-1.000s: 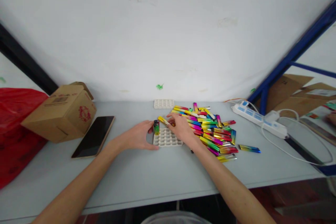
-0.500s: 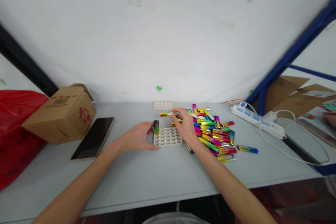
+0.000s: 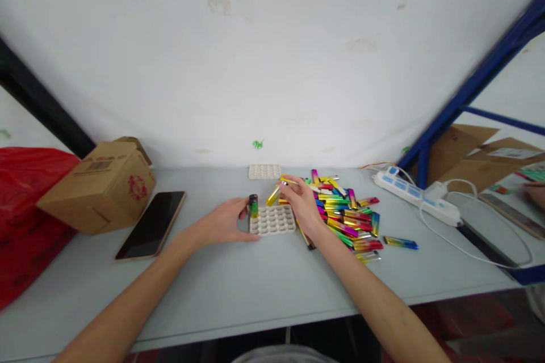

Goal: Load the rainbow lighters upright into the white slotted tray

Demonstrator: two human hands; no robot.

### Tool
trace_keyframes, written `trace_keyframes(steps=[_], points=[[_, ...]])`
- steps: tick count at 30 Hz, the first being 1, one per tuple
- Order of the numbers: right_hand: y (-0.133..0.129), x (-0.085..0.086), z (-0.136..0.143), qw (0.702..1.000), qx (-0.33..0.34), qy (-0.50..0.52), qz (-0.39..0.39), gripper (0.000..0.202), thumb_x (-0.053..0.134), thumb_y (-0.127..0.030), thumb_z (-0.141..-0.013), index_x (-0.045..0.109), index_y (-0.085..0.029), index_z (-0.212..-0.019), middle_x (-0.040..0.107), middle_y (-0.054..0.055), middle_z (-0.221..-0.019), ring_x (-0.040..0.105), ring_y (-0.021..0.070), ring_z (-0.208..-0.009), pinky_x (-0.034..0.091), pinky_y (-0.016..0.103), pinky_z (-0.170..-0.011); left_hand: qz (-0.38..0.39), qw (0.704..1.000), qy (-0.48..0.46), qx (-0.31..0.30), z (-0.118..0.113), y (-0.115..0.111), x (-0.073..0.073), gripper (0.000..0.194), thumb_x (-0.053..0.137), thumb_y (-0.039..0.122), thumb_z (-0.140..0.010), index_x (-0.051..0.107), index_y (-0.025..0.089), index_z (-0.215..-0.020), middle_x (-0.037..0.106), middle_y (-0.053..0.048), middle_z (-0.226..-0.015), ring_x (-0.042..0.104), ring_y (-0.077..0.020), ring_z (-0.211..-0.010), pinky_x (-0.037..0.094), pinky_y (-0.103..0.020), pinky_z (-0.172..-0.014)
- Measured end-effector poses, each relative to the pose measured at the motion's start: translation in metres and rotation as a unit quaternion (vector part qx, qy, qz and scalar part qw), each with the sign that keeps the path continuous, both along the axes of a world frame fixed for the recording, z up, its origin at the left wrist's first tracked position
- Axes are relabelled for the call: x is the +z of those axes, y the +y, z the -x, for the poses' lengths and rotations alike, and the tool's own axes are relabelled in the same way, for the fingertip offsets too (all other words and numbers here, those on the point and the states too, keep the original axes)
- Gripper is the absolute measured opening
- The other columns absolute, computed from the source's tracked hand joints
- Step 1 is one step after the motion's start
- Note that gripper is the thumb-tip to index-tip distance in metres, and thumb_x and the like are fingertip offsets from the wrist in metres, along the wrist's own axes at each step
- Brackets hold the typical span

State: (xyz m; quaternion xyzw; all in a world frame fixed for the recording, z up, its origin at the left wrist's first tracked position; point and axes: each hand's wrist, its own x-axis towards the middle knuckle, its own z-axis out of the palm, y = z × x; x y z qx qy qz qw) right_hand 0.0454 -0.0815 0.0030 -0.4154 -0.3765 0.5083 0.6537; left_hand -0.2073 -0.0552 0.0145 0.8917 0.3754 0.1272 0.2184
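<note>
Only one green lighter (image 3: 254,207) occupies the tray (image 3: 273,222) by the splayed left hand (image 3: 224,221); right hand (image 3: 301,202) pinches yellow lighter (image 3: 273,195) beside loose lighters (image 3: 346,229).

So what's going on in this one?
A person works with bare hands. The right hand holds a tilted yellow piece by the far edge of the white tray. The left hand is spread at the tray's left side, beside a black-topped piece standing upright at its far-left corner. Shiny pieces lie heaped to the right.
</note>
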Motion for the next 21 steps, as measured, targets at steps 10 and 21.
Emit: trace_keyframes(steps=[10, 21], points=[[-0.007, 0.015, 0.005, 0.995, 0.063, 0.081, 0.011, 0.052, 0.110, -0.051, -0.062, 0.090, -0.024, -0.101, 0.081, 0.002, -0.095, 0.070, 0.0191, -0.092, 0.057, 0.031, -0.083, -0.015, 1.000, 0.000, 0.021, -0.002, 0.000, -0.001, 0.064, 0.086, 0.080, -0.075, 0.051, 0.027, -0.087, 0.066, -0.001, -0.089, 0.065, -0.0260, -0.083, 0.048, -0.037, -0.075], [-0.022, 0.028, 0.011, 0.989, 0.138, -0.045, 0.023, 0.060, 0.078, -0.082, -0.088, 0.061, -0.032, -0.116, 0.063, -0.010, -0.070, 0.031, 0.0097, -0.044, 0.036, 0.024, -0.044, -0.008, 0.999, 0.009, 0.038, -0.005, -0.002, 0.001, 0.062, 0.084, 0.079, -0.076, 0.049, 0.028, -0.086, 0.067, -0.002, -0.089, 0.064, -0.0272, -0.082, 0.047, -0.038, -0.075]])
